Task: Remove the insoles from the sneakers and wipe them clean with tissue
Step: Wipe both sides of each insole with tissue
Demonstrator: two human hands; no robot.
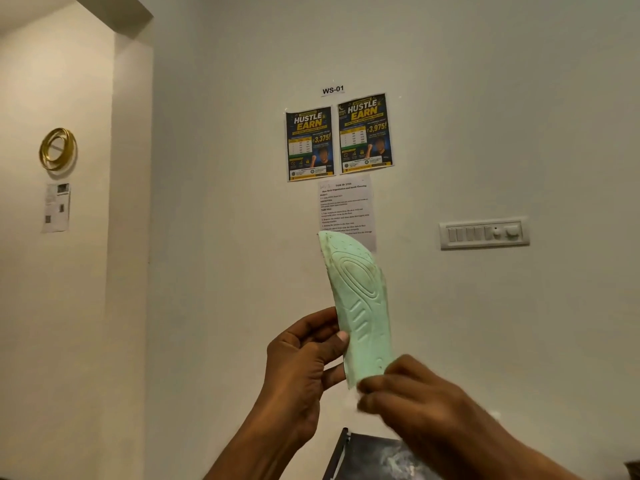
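A pale green insole (pixel 360 299) stands upright in front of the wall, its moulded underside facing me. My left hand (pixel 304 355) grips its left edge near the heel, thumb on the front. My right hand (pixel 408 393) is blurred at the insole's lower end, fingers curled, and a small bit of white tissue (pixel 353 398) shows under them. No sneakers are in view.
The wall ahead carries two posters (pixel 339 140), a task sheet (pixel 346 206) and a switch panel (pixel 484 233). A gold ring ornament (pixel 58 149) hangs on the left wall. A dark surface (pixel 374 459) shows at the bottom edge.
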